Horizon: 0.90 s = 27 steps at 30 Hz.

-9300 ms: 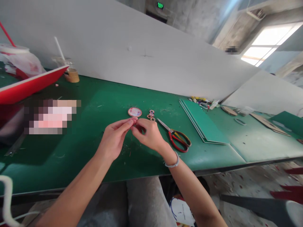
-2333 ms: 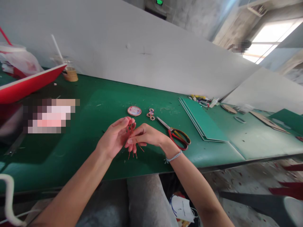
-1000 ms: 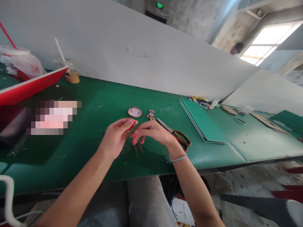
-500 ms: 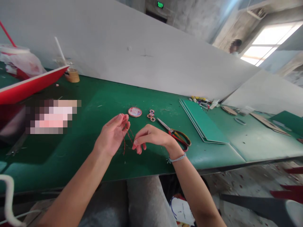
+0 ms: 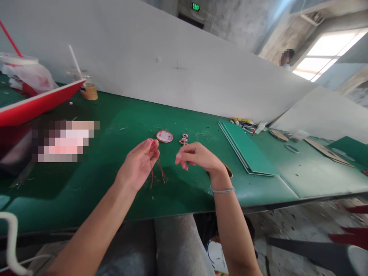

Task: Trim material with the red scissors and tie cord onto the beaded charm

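My left hand (image 5: 141,163) is closed in a pinch on a thin red cord (image 5: 161,171), whose loose ends dangle below the fingers over the green table. My right hand (image 5: 195,157) hovers to the right, apart from the cord, its fingers loosely bent and nothing visible in them. Just beyond it lies a small cluster of beaded rings (image 5: 184,138), partly covered by that hand. A round patterned disc (image 5: 165,136) rests past my left fingertips. The right hand and wrist hide most of the scissors; a bit of yellowish handle (image 5: 228,170) shows.
Green flat boards (image 5: 247,151) are stacked at the right, with small tools and markers (image 5: 244,123) behind them. A red tray-like object (image 5: 43,101) and a cup with a straw (image 5: 89,92) stand at the left. A pale partition (image 5: 129,57) borders the table's back.
My right hand has let go of the cord and moved right and slightly up, now covering the scissors. The released cord end hangs free. My left hand has stayed nearly in place.
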Motion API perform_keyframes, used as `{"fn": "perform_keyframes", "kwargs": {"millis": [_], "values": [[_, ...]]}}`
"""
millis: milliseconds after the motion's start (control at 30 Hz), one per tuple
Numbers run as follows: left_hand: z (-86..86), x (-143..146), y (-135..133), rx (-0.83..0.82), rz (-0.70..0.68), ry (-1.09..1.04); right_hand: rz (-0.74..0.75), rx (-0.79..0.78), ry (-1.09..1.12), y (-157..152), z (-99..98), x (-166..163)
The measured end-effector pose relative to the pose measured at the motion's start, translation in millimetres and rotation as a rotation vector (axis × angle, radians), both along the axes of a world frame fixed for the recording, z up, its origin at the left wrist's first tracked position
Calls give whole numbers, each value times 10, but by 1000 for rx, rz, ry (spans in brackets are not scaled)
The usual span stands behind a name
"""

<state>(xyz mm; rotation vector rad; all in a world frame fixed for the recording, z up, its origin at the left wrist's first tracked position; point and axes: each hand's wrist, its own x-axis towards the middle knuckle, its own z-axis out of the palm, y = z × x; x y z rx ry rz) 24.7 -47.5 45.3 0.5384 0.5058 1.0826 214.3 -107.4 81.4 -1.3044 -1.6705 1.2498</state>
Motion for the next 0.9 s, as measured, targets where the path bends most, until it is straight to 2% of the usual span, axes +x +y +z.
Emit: {"fn": "perform_keyframes", "kwargs": {"millis": [67,200,500,900], "values": [[6,22,-43,75,-62,68,-126,102,96,38,-38,-81],[-7,46,-84,192,-147,148,-120,105,168,117,-154,-242],[-27,55,-96,255,-89,188,-103,34,291,135,-197,-197],[20,69,-147,347,3,272,-103,72,345,93,-141,-107]]}}
